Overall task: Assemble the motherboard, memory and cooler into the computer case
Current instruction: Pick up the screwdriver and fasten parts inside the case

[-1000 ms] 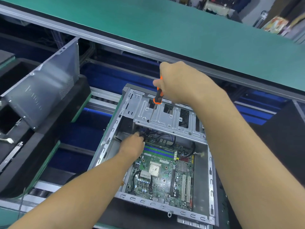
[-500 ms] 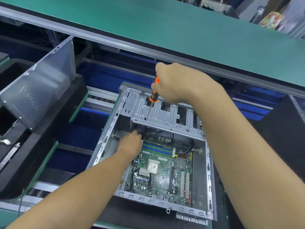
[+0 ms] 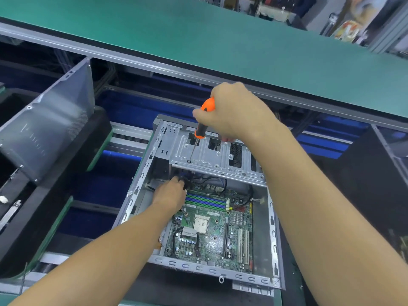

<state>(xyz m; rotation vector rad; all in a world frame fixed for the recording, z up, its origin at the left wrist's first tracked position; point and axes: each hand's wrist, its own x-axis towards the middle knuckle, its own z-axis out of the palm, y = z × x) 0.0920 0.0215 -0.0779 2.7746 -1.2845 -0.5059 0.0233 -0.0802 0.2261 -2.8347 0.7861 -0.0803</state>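
"Motherboard (image 3: 212, 235) location?"

"Seated flat in the floor of the computer case (image 3: 273, 239), which lies open side up on a dark mat (image 3: 198, 293), below the near edge of the green surface (image 3: 220, 40). Memory slots (image 3: 205, 203) run along the board's far edge."

"Hands?"

"Right hand (image 3: 234, 113) is wrapped around an orange-and-black screwdriver (image 3: 202, 131), shaft angled down, tip at a hole in the near left corner of the metal drive bracket (image 3: 212, 157). Left hand (image 3: 171, 193) reaches into the case's far left corner under that bracket, fingers curled down among black cables (image 3: 223, 184). Whether it pinches anything, I cannot tell."

"Anything else noted?"

"A grey side panel (image 3: 50, 129) leans tilted, well apart to the left."
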